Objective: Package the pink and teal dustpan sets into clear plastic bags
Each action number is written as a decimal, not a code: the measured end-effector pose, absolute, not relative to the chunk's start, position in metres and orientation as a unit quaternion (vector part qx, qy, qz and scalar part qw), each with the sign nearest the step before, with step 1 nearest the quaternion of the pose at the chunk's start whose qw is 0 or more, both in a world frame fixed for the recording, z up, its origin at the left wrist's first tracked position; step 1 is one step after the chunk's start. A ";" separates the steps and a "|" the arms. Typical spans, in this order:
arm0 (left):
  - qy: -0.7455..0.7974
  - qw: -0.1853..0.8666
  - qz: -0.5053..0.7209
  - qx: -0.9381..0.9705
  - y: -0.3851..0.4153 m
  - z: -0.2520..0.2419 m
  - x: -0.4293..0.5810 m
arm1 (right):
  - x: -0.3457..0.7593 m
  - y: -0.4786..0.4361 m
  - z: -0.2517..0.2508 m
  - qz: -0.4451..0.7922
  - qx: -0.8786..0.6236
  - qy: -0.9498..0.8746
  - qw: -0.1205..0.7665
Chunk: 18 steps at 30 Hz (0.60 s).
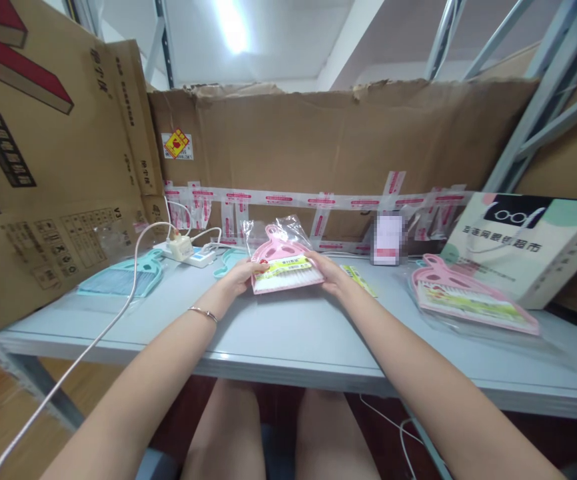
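Between my two hands is a pink dustpan and brush set [287, 251] with white bristles and a yellow-green label, partly inside a clear plastic bag [293, 229]. My left hand [242, 275] grips its left edge, thumb on the front. My right hand [329, 272] is closed on the opposite edge. The set is tilted up toward me above the table. Just behind my left hand lies a light blue plastic piece [224, 263], partly hidden. A loose yellow-green label card [358, 280] rests on the table right of my right hand.
Another bagged pink dustpan set [473, 297] lies at the right, before a printed box [506, 243]. At left are a blue dustpan set [123, 275], a power strip [193, 255] and a white cable [131, 293]. A phone [387, 240] leans against the cardboard [338, 147] behind.
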<state>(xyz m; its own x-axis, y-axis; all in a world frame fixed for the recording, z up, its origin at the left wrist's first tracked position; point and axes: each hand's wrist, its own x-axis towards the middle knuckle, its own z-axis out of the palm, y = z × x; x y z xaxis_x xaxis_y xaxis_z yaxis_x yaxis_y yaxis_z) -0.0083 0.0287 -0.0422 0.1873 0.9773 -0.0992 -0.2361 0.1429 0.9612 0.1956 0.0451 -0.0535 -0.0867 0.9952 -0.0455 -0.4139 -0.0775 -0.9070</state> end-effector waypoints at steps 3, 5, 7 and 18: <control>0.426 0.629 0.478 0.441 0.028 -0.040 -0.009 | 0.193 0.041 -0.051 0.645 -0.388 -0.389 0.531; 0.431 0.627 0.479 0.437 0.028 -0.040 -0.008 | 0.193 0.041 -0.052 0.645 -0.400 -0.385 0.525; 0.437 0.622 0.485 0.432 0.029 -0.040 -0.008 | 0.192 0.043 -0.054 0.642 -0.414 -0.377 0.524; 0.490 0.572 0.506 0.420 0.039 -0.049 -0.011 | 0.184 0.042 -0.059 0.617 -0.446 -0.359 0.540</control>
